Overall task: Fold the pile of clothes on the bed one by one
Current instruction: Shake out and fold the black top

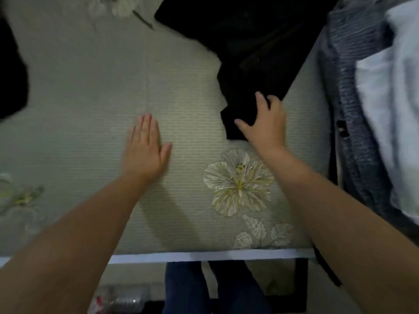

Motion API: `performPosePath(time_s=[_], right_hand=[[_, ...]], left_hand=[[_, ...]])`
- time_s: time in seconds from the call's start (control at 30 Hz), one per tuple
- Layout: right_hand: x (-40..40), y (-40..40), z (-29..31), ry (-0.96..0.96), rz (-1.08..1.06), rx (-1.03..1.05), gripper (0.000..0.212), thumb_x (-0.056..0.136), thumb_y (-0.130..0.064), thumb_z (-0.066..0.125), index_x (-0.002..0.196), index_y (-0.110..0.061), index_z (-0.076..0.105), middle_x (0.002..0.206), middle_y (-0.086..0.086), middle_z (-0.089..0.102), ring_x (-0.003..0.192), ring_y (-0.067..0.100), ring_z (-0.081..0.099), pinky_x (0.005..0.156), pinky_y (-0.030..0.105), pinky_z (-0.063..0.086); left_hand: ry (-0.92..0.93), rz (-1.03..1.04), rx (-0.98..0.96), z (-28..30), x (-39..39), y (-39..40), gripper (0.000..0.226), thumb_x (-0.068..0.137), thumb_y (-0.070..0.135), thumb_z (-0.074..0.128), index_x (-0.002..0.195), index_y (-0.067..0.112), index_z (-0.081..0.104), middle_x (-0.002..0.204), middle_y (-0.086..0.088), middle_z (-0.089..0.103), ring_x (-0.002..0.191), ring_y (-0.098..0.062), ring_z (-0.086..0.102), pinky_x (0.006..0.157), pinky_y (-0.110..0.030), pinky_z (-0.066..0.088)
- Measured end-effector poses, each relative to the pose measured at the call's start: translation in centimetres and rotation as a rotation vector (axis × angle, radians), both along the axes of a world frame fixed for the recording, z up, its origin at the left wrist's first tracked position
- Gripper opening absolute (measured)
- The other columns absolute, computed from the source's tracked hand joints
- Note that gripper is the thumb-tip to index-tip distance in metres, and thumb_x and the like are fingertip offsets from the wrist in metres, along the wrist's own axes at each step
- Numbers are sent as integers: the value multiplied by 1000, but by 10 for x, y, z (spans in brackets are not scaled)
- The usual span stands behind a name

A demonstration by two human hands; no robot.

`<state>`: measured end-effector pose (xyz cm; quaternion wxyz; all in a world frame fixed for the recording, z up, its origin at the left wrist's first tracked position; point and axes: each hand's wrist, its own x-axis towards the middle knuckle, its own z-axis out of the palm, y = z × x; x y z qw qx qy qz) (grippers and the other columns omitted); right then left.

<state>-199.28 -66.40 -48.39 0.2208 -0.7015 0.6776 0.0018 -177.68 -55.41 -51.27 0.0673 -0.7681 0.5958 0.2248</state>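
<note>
A black garment [251,44] lies spread across the upper middle of the bed [90,87], its near end reaching toward me. My right hand [265,123] grips that near end, fingers curled over the cloth's edge. My left hand [145,150] lies flat with straight fingers on the bare pale green bedspread, well left of the garment, holding nothing. A heap of grey-blue and white clothes [371,98] is piled along the right side of the bed.
Another dark cloth [11,71] lies at the left edge. The bedspread carries an embroidered flower [238,180] near the front. The bed's white front edge [204,256] runs below my arms; my legs and a plastic bottle [120,300] are on the floor below.
</note>
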Motion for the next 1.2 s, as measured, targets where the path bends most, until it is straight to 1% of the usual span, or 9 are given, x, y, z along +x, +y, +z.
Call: performPosePath(time_s=[0.1, 0.23, 0.5, 0.73, 0.83, 0.9, 0.97, 1.07, 1.2], right_hand=[[6, -1, -8, -117, -84, -88, 28, 89, -13, 55, 109, 4, 61, 116, 23, 53, 105, 32, 50, 81, 23, 32], [21, 26, -5, -225, -146, -124, 18, 87, -5, 56, 91, 10, 64, 91, 26, 59, 85, 35, 55, 68, 28, 32], [3, 153, 14, -205, 327, 98, 19, 61, 10, 70, 51, 3, 57, 52, 17, 54, 45, 25, 56, 45, 18, 41], [-52, 160, 50, 468, 287, 770, 20, 88, -13, 47, 100, -4, 60, 107, 12, 61, 100, 25, 58, 74, 28, 44], [-54, 129, 57, 254, -66, 427, 12, 85, -10, 52, 85, -2, 61, 85, 13, 60, 90, 28, 58, 70, 33, 47], [-40, 111, 51, 59, -90, 153, 31, 84, -22, 61, 108, -2, 61, 97, 17, 61, 97, 32, 57, 79, 38, 46], [-19, 99, 39, 110, 55, 182, 59, 81, -40, 62, 131, -11, 46, 114, 14, 55, 108, 31, 51, 91, 40, 39], [-1, 95, 27, 302, 207, 192, 45, 86, -27, 55, 130, -19, 45, 115, 5, 56, 108, 24, 50, 94, 37, 24], [-15, 91, 40, 262, 328, 174, 29, 83, -11, 49, 106, -18, 64, 106, 1, 63, 101, 20, 55, 89, 33, 15]], left_hand=[[45, 1, -124, -10, 3, 3, 76, 86, 46, 18, 140, -7, 20, 151, -21, 15, 141, -32, 11, 113, -36, 0], [53, 1, -178, -11, 5, 4, 76, 85, 44, 17, 140, -7, 20, 151, -21, 17, 141, -29, 12, 111, -29, -8], [50, -39, -146, -12, 8, 6, 65, 95, 39, 24, 144, -1, 7, 154, -14, 5, 143, -23, 0, 109, -28, -15], [242, 23, -158, 8, 4, 9, 68, 96, 34, 40, 143, -3, 9, 154, -16, 7, 143, -24, 3, 113, -31, -5], [305, 76, -173, 19, -12, 3, 76, 91, 33, 51, 144, 0, 8, 154, -15, 7, 143, -24, 6, 114, -32, 4], [379, 275, -177, 25, -25, -11, 83, 87, 25, 60, 145, 1, 6, 152, -17, 14, 141, -27, 15, 114, -33, 13], [465, 545, -172, 29, -32, -28, 79, 85, 15, 61, 145, 3, 11, 144, -20, 28, 132, -29, 31, 108, -31, 25], [380, 402, -113, 35, -38, -36, 46, 91, 7, 48, 136, 0, 38, 128, -24, 47, 116, -34, 47, 95, -34, 37], [207, 261, 38, 53, -19, -7, 28, 89, 6, 45, 112, -3, 59, 113, -23, 53, 99, -36, 54, 73, -33, 40]])
